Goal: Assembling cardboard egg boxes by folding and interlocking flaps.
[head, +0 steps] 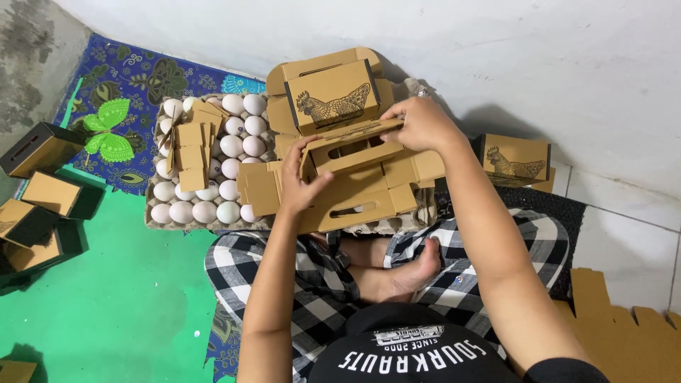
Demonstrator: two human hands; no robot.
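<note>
Cardboard carton [352, 152] gripped between left hand [301, 183], right hand [423, 122].

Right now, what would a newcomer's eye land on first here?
Probably the flat brown cardboard carton held mid-frame by the left hand and right hand, with a folded box bearing a hen drawing just behind it. Next, the tray of white eggs to the left, by the green mat.

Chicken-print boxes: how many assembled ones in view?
2. One chicken-print box sits behind the flat carton that both hands are folding, by the egg tray; another stands at the wall, far right. Left-side boxes show no print.
</note>
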